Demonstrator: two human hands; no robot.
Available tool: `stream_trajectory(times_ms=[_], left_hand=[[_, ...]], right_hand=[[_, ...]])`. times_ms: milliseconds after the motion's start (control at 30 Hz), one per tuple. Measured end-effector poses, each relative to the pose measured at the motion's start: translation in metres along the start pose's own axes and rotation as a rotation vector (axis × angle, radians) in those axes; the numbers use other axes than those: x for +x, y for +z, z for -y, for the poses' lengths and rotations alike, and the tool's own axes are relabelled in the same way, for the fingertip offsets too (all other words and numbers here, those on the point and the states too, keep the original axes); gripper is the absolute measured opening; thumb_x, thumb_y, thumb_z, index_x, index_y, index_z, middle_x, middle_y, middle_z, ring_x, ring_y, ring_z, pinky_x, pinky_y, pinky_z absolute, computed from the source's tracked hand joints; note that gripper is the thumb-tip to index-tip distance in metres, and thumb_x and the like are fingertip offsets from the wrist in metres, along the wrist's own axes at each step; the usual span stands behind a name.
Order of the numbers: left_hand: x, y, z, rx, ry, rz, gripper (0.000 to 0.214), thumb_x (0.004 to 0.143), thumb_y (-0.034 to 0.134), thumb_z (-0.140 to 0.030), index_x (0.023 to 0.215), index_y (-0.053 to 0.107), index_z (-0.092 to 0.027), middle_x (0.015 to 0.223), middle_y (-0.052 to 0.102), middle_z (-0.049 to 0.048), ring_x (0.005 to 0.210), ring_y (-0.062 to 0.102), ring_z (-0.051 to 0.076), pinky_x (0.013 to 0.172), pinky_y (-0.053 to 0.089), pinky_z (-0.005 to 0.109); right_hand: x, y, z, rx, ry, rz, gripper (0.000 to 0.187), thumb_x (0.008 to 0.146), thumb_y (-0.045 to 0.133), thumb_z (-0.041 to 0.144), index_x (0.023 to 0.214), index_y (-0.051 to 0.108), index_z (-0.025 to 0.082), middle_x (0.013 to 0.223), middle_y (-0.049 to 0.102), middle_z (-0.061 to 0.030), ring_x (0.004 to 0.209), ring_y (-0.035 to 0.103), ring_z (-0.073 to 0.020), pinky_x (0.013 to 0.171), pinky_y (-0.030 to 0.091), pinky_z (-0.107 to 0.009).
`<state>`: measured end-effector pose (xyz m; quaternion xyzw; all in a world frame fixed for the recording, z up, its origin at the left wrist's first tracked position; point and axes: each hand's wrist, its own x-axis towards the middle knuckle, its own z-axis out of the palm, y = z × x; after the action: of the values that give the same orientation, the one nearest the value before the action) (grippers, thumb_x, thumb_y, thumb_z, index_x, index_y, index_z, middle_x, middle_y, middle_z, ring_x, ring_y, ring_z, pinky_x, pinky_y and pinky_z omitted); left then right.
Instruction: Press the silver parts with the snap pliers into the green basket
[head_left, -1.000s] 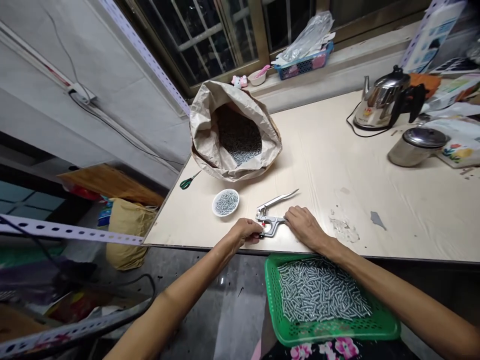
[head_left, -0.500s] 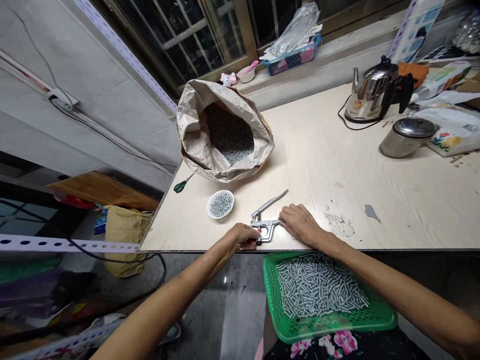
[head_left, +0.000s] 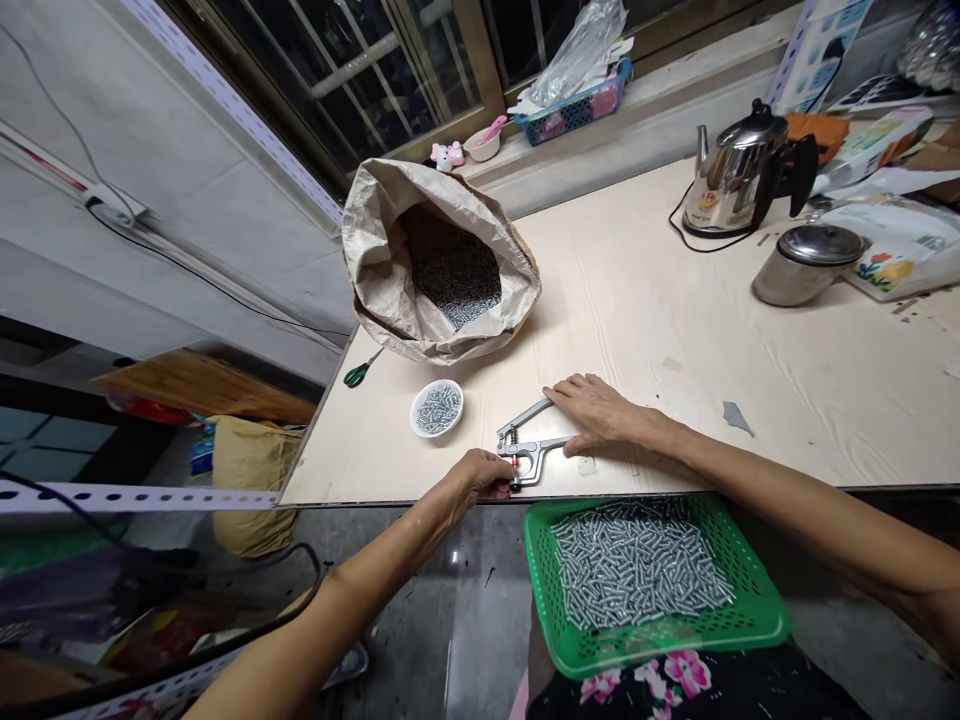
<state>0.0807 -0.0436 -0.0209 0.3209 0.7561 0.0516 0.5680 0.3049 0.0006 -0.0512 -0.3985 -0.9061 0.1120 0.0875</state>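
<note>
A metal hand press plier (head_left: 526, 445) lies near the front edge of the pale table (head_left: 675, 330). My right hand (head_left: 596, 410) rests on its two handles, fingers curled over the raised upper one. My left hand (head_left: 484, 472) is pinched at the tool's jaw end, holding something too small to make out. A small white dish of metal pieces (head_left: 436, 407) sits just left of the tool. A green basket full of small metal pins (head_left: 645, 580) rests on my lap below the table edge.
A large paper sack of dark metal parts (head_left: 439, 265) stands at the back left, green-handled scissors (head_left: 361, 371) beside it. A steel kettle (head_left: 739, 175), a lidded steel pot (head_left: 806, 265) and packets lie at the far right. A window sill holds a blue basket (head_left: 574, 110).
My right hand moved up from the lower handle and now covers both handles of the plier. My left hand stayed at the jaw. The view shifted slightly.
</note>
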Motion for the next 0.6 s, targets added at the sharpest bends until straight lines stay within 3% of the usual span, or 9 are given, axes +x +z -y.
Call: stream_trajectory(times_ms=[200, 300, 367, 433, 500, 533, 600], left_hand=[[-0.004, 0.003, -0.002, 0.013, 0.001, -0.010, 0.023, 0.064, 0.074, -0.017, 0.051, 0.055, -0.013, 0.039, 0.051, -0.0016, 0.042, 0.048, 0.009, 0.051, 0.043, 0.023], [-0.007, 0.001, -0.001, 0.011, 0.027, 0.020, 0.023, 0.068, 0.072, -0.022, 0.054, 0.056, -0.013, 0.043, 0.052, -0.0018, 0.045, 0.049, 0.010, 0.056, 0.045, 0.024], [-0.011, -0.001, 0.003, 0.117, 0.107, -0.030, 0.029, 0.071, 0.070, -0.034, 0.055, 0.056, -0.014, 0.047, 0.053, -0.0002, 0.052, 0.054, 0.013, 0.059, 0.046, 0.026], [-0.015, -0.003, 0.007, 0.336, 0.312, -0.191, 0.033, 0.072, 0.068, -0.044, 0.064, 0.061, -0.013, 0.060, 0.060, 0.0043, 0.069, 0.061, 0.020, 0.067, 0.048, 0.030], [-0.017, -0.003, 0.008, 0.594, 0.605, -0.359, 0.038, 0.068, 0.071, -0.045, 0.088, 0.065, -0.013, 0.092, 0.067, 0.0112, 0.097, 0.059, 0.028, 0.081, 0.047, 0.036], [-0.016, -0.003, 0.008, 0.712, 0.743, -0.392, 0.051, 0.065, 0.074, -0.044, 0.105, 0.062, -0.015, 0.114, 0.062, 0.0140, 0.113, 0.053, 0.031, 0.090, 0.045, 0.040], [-0.012, -0.001, 0.004, 0.905, 0.935, -0.342, 0.085, 0.058, 0.080, -0.042, 0.131, 0.045, -0.017, 0.143, 0.040, 0.0169, 0.134, 0.032, 0.034, 0.104, 0.035, 0.046]], right_hand=[[-0.006, 0.004, 0.006, -0.014, 0.008, -0.069, 0.050, 0.064, 0.080, 0.046, 0.100, 0.057, 0.019, 0.102, 0.058, -0.0075, 0.090, 0.049, -0.0253, 0.069, 0.036, -0.034], [-0.008, 0.007, 0.009, -0.008, 0.030, -0.075, 0.044, 0.067, 0.080, 0.041, 0.098, 0.057, 0.020, 0.101, 0.058, -0.0065, 0.090, 0.048, -0.0250, 0.067, 0.034, -0.034], [-0.009, 0.008, 0.010, -0.005, 0.035, -0.080, 0.043, 0.068, 0.079, 0.039, 0.099, 0.056, 0.020, 0.101, 0.058, -0.0065, 0.092, 0.048, -0.0253, 0.067, 0.034, -0.034], [-0.009, 0.010, 0.011, -0.004, 0.038, -0.091, 0.041, 0.069, 0.078, 0.037, 0.099, 0.056, 0.020, 0.101, 0.058, -0.0065, 0.092, 0.048, -0.0254, 0.066, 0.034, -0.033], [-0.009, 0.010, 0.011, -0.007, 0.039, -0.096, 0.040, 0.070, 0.078, 0.037, 0.099, 0.056, 0.020, 0.102, 0.058, -0.0065, 0.093, 0.048, -0.0255, 0.066, 0.034, -0.033], [-0.009, 0.010, 0.012, -0.011, 0.040, -0.094, 0.040, 0.070, 0.077, 0.037, 0.099, 0.056, 0.020, 0.102, 0.058, -0.0066, 0.093, 0.048, -0.0256, 0.066, 0.034, -0.033], [-0.010, 0.009, 0.013, -0.017, 0.040, -0.087, 0.041, 0.070, 0.077, 0.037, 0.100, 0.056, 0.019, 0.102, 0.058, -0.0069, 0.094, 0.048, -0.0258, 0.067, 0.035, -0.034]])
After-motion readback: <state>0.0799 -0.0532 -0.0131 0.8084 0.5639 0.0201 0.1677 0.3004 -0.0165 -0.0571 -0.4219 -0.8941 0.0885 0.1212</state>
